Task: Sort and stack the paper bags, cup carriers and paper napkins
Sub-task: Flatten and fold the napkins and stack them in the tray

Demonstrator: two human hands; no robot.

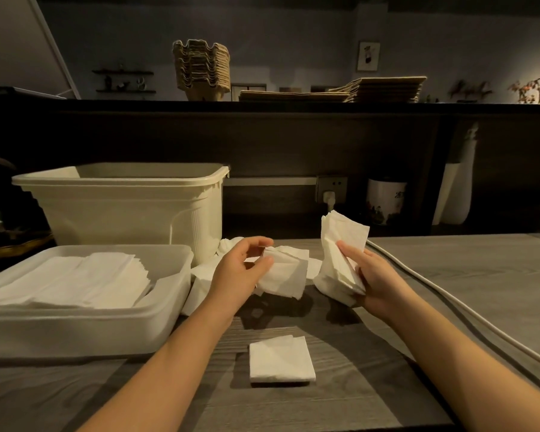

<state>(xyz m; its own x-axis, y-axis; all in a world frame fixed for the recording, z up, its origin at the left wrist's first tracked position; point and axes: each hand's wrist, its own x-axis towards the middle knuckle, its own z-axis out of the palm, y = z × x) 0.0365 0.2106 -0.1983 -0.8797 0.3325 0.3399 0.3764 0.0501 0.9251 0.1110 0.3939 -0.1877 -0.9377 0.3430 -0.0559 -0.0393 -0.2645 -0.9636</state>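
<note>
Head camera: the left hand [243, 269] pinches one soft, creased white napkin [286, 275] between thumb and fingers above the middle of the grey wood-grain bench [480, 260]. Just beside it, the right hand [378, 282] grips an upright sheaf of napkins [337, 260]. A small squared napkin stack [281, 360] lies flat near the bench's front edge. At the left edge, a shallow translucent plastic tray [75, 318] holds layered napkins [75, 282], with a deep cream ribbed tub [122, 213] behind it. On the dark shelf [138, 106] above the back edge sit nested moulded-pulp cup carriers [201, 70] and flat brown paper bags [384, 88].
</note>
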